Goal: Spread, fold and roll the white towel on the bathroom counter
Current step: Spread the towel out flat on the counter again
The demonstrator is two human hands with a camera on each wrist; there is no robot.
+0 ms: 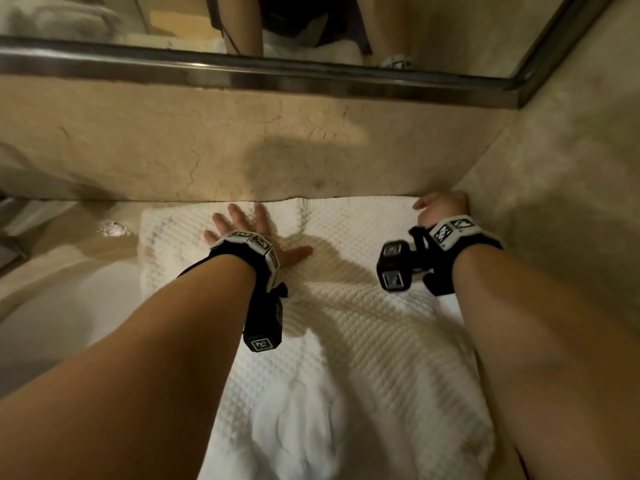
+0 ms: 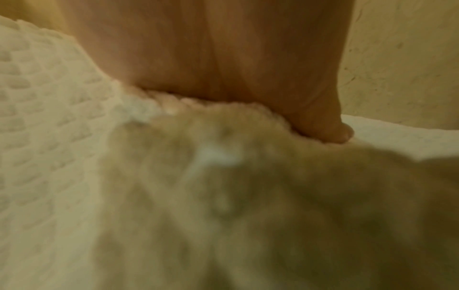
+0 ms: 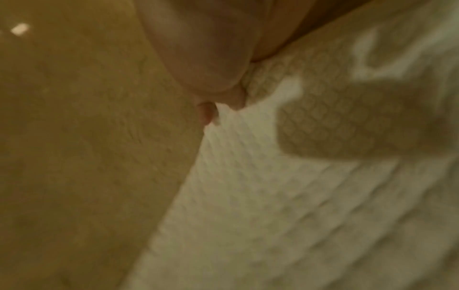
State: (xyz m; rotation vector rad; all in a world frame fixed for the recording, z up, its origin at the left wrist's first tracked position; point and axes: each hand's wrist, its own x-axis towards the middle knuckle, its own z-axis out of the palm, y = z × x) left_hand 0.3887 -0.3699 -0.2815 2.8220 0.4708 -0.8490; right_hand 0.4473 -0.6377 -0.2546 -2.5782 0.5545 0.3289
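Surroundings: mirror, stone walls, basin.

Ahead of me a beige stone backsplash [image 1: 173,147], veined with fine cracks, rises to a metal-framed mirror [image 1: 104,26], whose dark frame rail [image 1: 277,72] runs along its lower edge. On my right a beige side wall [image 1: 571,168] meets the backsplash at a corner. At my lower left sits a pale basin [image 1: 59,306], with a wet glint on the counter surface [image 1: 114,230] beside it.

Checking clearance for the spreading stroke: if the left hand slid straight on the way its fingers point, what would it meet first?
Probably the stone backsplash: the left hand lies flat on the white towel, fingers aimed at it.
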